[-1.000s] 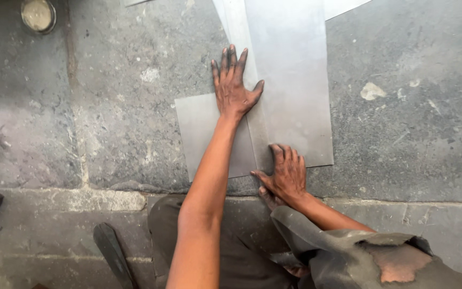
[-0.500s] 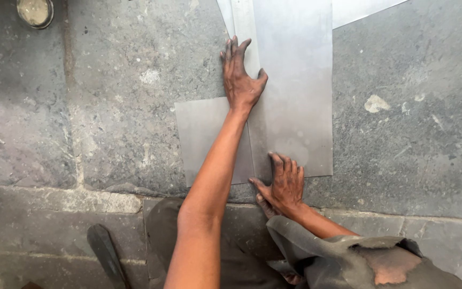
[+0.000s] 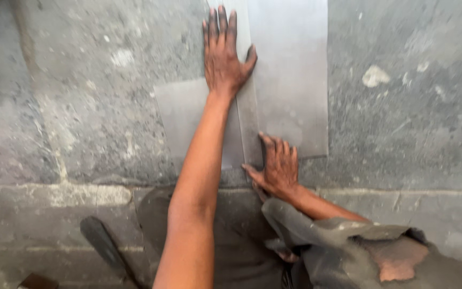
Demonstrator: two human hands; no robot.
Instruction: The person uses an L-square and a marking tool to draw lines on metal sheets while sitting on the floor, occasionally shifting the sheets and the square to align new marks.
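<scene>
Rough concrete floor (image 3: 413, 123) carrying grey metal sheets (image 3: 290, 80). I'm seeing left hand (image 3: 224, 53) lying open, palm flat, having slid further up narrow strip (image 3: 247, 115). Right hand (image 3: 279, 168) staying spread flat, pinning sheets' near edge beside floor's step.

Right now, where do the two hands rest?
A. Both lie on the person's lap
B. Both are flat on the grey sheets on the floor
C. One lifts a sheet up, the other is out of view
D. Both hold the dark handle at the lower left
B: the left hand and right hand press palm-down on the sheets, which lie flat on the floor.
</scene>
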